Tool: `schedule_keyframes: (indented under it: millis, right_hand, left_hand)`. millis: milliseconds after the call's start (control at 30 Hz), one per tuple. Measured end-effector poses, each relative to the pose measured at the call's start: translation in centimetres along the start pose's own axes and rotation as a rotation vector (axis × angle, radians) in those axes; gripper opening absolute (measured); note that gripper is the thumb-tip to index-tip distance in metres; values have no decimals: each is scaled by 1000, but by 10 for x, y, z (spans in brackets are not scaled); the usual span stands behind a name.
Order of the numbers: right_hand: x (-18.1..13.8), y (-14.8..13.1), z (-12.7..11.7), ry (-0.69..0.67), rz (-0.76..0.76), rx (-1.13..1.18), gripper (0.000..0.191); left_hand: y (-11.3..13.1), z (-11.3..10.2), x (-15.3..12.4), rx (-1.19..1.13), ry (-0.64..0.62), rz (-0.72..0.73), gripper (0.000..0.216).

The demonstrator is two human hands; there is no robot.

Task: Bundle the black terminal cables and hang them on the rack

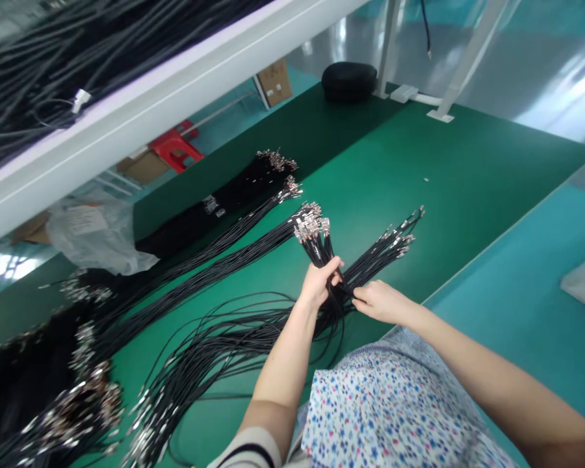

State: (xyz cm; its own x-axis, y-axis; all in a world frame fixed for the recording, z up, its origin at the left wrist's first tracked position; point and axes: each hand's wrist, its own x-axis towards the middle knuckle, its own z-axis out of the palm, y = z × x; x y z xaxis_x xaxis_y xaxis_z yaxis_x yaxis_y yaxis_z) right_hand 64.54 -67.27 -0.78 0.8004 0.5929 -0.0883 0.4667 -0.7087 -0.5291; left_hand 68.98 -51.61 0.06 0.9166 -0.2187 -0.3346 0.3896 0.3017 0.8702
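My left hand [318, 284] is closed round a bunch of thin black cables [322, 247], whose metal terminal ends [311, 224] fan out just above my fingers. My right hand [381, 301] sits right beside it, its fingers pinched on cables at the base of a second spray of black cables [385, 250] that spreads up and to the right across the green mat [468, 175]. Loose cable lengths [224, 338] trail from both hands down and to the left.
More black cable bundles with metal ends [253, 195] lie in rows at the left, with heaps of terminals [78, 396] at the lower left. A white shelf beam [175, 97] crosses overhead. A black pouch [348, 79] lies at the mat's far end. A plastic bag [97, 234] lies left.
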Motion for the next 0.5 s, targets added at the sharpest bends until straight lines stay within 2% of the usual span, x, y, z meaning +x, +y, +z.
schedule_keyframes:
  millis: [67, 133, 200, 233, 333, 400, 500]
  right_hand:
    - [-6, 5, -1, -25, 18, 139, 24]
    - [-10, 18, -1, -96, 104, 420, 28]
    - [-9, 39, 2, -89, 313, 696, 34]
    - [-6, 52, 3, -27, 466, 762, 34]
    - [14, 88, 8, 216, 851, 682, 28]
    - [31, 106, 8, 282, 956, 586, 26]
    - [53, 121, 5, 310, 1038, 482, 28]
  left_hand:
    - [4, 0, -9, -17, -31, -4, 33]
    - [9, -1, -19, -63, -110, -8, 35]
    - [14, -5, -30, -98, -209, -25, 38]
    - [15, -9, -35, -110, -254, -38, 39]
    - [18, -20, -47, -164, -309, -64, 39]
    - [19, -25, -50, -202, -292, -55, 39]
    - [20, -26, -51, -211, -255, -48, 40]
